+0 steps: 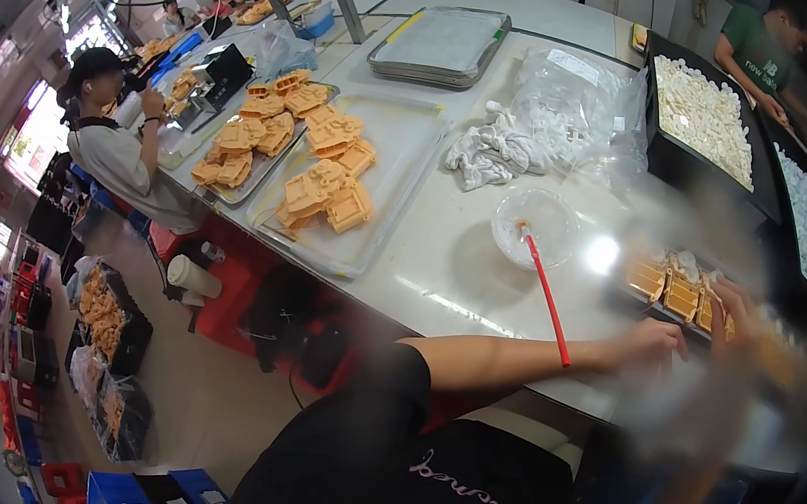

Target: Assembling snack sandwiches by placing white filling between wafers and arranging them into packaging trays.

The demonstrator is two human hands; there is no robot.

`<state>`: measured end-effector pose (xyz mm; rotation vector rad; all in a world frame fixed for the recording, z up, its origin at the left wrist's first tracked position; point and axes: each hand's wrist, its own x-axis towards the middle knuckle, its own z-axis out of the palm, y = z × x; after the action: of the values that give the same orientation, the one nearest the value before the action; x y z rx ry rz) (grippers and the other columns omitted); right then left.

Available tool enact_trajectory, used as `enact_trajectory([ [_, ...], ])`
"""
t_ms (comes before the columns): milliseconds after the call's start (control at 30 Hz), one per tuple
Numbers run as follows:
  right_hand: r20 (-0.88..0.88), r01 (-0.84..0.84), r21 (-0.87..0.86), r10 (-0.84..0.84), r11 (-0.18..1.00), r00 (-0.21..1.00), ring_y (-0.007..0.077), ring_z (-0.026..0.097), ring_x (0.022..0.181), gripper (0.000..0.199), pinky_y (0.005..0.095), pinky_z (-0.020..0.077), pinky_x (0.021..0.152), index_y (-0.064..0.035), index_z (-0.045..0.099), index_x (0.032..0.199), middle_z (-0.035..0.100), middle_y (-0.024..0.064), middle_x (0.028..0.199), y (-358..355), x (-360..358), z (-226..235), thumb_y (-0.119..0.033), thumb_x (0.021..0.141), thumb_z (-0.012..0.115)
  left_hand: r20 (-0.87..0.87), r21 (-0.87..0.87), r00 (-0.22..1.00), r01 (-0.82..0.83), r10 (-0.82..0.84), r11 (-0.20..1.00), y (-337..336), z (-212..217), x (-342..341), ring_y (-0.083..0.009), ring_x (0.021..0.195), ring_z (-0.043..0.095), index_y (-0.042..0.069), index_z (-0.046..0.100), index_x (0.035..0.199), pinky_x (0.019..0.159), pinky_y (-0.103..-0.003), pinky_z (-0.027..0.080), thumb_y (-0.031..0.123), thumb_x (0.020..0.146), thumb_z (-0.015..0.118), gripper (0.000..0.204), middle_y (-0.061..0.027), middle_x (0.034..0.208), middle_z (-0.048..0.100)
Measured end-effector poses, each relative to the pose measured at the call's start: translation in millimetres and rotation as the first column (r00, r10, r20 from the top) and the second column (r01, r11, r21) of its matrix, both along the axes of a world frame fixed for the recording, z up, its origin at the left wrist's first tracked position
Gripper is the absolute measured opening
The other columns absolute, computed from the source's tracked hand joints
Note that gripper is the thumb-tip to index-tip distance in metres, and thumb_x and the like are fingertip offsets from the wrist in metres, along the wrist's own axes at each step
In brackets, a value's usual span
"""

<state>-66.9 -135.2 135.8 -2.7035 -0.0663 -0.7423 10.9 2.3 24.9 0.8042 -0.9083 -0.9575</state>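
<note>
My left hand (652,345) rests at the table's near right with its fingers curled in; whatever may be between them is hidden. Just to its right is my right hand (740,316), raised and partly smeared by a lens blur. Its fingers reach toward a row of orange plastic parts (680,298) in a dark tray. Small whitish pieces lie along the far side of that row. A clear round tub (532,217) stands left of the row, with a red-handled brush (549,300) leaning out over its rim toward my left forearm.
Orange moulded parts (330,193) lie on a pale tray (398,211) at left. White cloths (496,153) and plastic bags (563,100) sit mid-table. Black bins (655,132) of white pieces stand far right. One co-worker (115,136) sits left, another (760,54) far right.
</note>
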Motion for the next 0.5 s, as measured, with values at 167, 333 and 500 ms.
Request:
enact_trajectory([
  [167, -0.055, 0.023, 0.077, -0.018, 0.997, 0.998, 0.0312, 0.061, 0.101, 0.015, 0.0350, 0.0471, 0.088, 0.0034, 0.061, 0.099, 0.063, 0.0164, 0.107, -12, -8, -21, 0.000, 0.085, 0.058, -0.069, -0.143, 0.994, -0.100, 0.091, 0.985, 6, 4, 7, -0.0113, 0.043, 0.058, 0.000, 0.059, 0.095, 0.035, -0.018, 0.025, 0.043, 0.091, 0.035, 0.050, -0.0174, 0.068, 0.066],
  [333, -0.077, 0.017, 0.029, -0.015, 0.999, 0.997, 0.0328, 0.061, 0.099, 0.014, 0.0356, 0.0477, 0.086, 0.0040, 0.062, 0.096, 0.063, 0.0167, 0.105, -6, -2, -36, -0.004, 0.086, 0.055, -0.003, -0.126, 0.940, -0.338, 0.341, 0.933, 13, 7, 5, -0.0088, 0.050, 0.057, 0.001, 0.058, 0.089, 0.040, -0.017, 0.029, 0.042, 0.092, 0.035, 0.046, -0.0092, 0.066, 0.062],
  [500, -0.072, -0.059, -0.002, 0.059, 0.998, 0.996, 0.0331, 0.060, 0.085, 0.011, 0.0385, 0.0484, 0.075, 0.0018, 0.062, 0.088, 0.062, 0.0147, 0.091, 11, 5, -34, -0.003, 0.081, 0.054, 0.043, -0.165, 0.916, -0.388, 0.399, 0.907, 10, 3, 0, -0.0112, 0.057, 0.059, -0.001, 0.058, 0.088, 0.045, -0.019, 0.040, 0.038, 0.092, 0.039, 0.043, -0.0087, 0.069, 0.060],
])
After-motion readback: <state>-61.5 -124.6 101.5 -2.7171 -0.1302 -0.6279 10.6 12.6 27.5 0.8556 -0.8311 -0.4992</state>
